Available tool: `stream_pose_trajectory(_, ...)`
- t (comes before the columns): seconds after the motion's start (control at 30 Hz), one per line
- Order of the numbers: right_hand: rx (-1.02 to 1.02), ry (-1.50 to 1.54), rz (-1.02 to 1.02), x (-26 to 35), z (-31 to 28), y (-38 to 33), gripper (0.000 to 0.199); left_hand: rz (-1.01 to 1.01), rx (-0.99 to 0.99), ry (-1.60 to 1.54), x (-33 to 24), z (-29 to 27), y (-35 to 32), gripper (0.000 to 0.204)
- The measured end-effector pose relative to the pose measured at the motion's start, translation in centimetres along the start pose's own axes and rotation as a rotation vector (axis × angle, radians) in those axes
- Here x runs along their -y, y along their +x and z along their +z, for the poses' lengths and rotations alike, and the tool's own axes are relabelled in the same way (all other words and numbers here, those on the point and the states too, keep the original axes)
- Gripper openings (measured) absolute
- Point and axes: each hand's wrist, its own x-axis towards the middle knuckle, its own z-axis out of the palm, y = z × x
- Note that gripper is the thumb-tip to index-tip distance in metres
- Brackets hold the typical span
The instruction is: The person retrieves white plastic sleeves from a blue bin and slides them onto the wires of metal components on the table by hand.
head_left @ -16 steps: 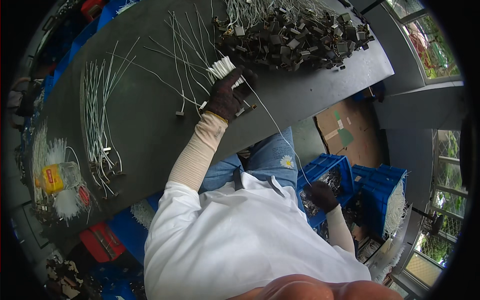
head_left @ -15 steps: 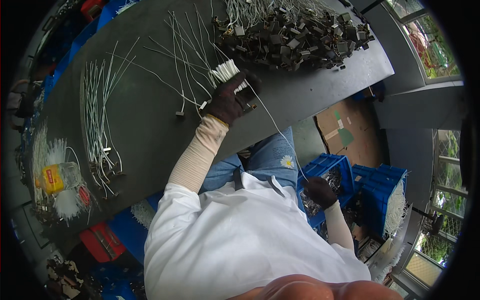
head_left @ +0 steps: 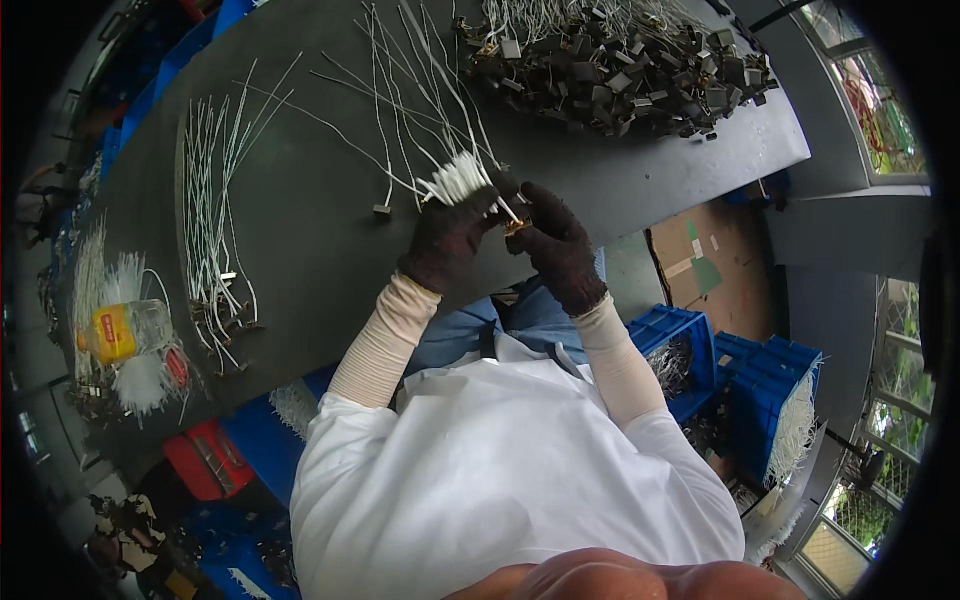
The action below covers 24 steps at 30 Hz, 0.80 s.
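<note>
My left hand (head_left: pixel 445 245), in a dark glove, is closed around a bundle of short white tubes (head_left: pixel 456 180) above the near edge of the dark table (head_left: pixel 320 200). Close against it, my right hand (head_left: pixel 562 255), gloved too, pinches a small brass-coloured part (head_left: pixel 516 228). One white tube runs from the left hand to that part. Beyond the hands, several thin pale wires (head_left: pixel 385 110) lie loosely spread, one ending in a small grey block (head_left: pixel 382 211). Gloves cover much of what the fingers hold.
A large heap of wired dark blocks (head_left: pixel 620 85) lies at the far right. Further left are a row of wires (head_left: pixel 205 200) and a plastic bottle (head_left: pixel 130 331) on white strands. Blue crates (head_left: pixel 765 400) stand at lower right, a red container (head_left: pixel 208 460) at lower left.
My right hand has come up from beside the blue crates to my left hand. The long wire stretched between them no longer shows. My left hand has lowered slightly, still holding the tubes.
</note>
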Motion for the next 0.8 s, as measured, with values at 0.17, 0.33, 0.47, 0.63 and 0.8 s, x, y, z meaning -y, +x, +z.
stream_pose_trajectory(0.17,-0.034,-0.011,-0.017,-0.4,0.6,1.3,0.060,-0.114,-0.058,-0.213,-1.8,0.2,1.2,0.025)
stream_pose_trajectory(0.33,-0.082,-0.018,-0.053,-0.1,0.8,3.0,0.060,-0.063,-0.317,0.419,-1.6,-2.0,2.3,0.021)
stream_pose_trajectory(0.47,-0.566,-0.721,-0.205,0.4,-4.4,6.2,0.059,0.007,-0.557,0.165,0.0,-7.2,3.0,0.020)
stream_pose_trajectory(0.63,-0.842,-0.884,-0.394,3.5,-9.9,11.2,0.051,-0.111,-0.362,0.253,-3.7,-0.2,2.3,0.022)
stream_pose_trajectory(0.8,-0.716,-0.822,-0.310,3.2,-9.4,8.7,0.039,-0.142,-0.211,0.236,1.6,1.9,4.6,0.020)
